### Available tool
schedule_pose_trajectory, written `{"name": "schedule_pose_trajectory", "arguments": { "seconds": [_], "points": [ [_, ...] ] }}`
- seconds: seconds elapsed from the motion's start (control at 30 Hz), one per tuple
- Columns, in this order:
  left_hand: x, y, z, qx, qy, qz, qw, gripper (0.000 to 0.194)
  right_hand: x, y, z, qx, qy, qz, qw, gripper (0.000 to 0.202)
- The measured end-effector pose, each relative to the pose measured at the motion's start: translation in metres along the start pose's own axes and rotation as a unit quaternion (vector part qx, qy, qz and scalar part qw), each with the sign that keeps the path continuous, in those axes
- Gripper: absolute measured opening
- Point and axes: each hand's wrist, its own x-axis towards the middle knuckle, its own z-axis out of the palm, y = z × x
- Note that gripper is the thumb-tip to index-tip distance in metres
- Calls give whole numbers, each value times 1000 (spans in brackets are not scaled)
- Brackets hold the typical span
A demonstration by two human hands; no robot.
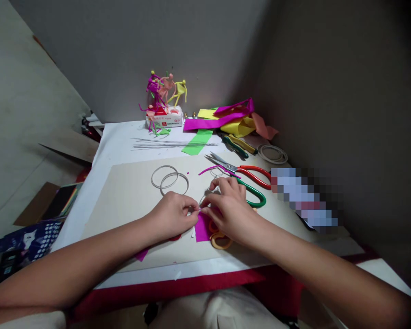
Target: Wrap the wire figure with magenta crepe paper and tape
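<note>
Right, so I've got the L hand (173,218) and R hand (233,211) nearly tip to tip, each w/ thumb + index closed in a pinch on the near end of a thin bent wire (202,199). Can't tell if any paper's in the pinch too; too small. From the grip, the wire's long axis runs off to abt 1 o'clock, partly hidden under the R fingers, so R is the nearer hand for its far part; L only meets the near end, coming in from 8-9. Purple paper (202,230) lies at 6, just below the fingertips, w/ an orange handle (221,242) at 5 beside it. Rings (188,184) sit at 11, clear of both hands. Red scissors (231,168) at 1-2, past the R knuckles; green handle (263,199) at 3.
</note>
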Motion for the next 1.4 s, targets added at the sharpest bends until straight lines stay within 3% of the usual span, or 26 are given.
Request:
{"name": "schedule_pose_trajectory", "arguments": {
  "seconds": [0.27,0.5,0.63,0.77,0.9,1.07,1.2,1.4],
  "points": [
    [2,-5,0,-41,-23,-43,998,20,13,4,7,67,-50,7,996,6],
    [3,-11,0,-69,-53,-53,995,27,10,7,12,95,-36,0,995,6],
    [4,-11,-1,-74,-55,-59,994,25,9,10,7,70,-8,-37,997,9],
    [4,-11,0,-74,-57,-71,993,21,24,10,-3,42,18,-65,997,16],
    [5,-10,0,-64,-51,-75,994,17,54,4,6,20,-11,-159,987,21],
    [7,-11,-2,-46,-50,-66,995,23,77,-4,21,41,-53,-210,975,6],
    [7,-12,-5,-45,-73,-55,995,24,74,-2,13,105,-31,-193,975,7],
    [4,-12,-15,-58,-73,-52,994,21,61,12,-6,292,8,-88,952,12]
  ]
}}
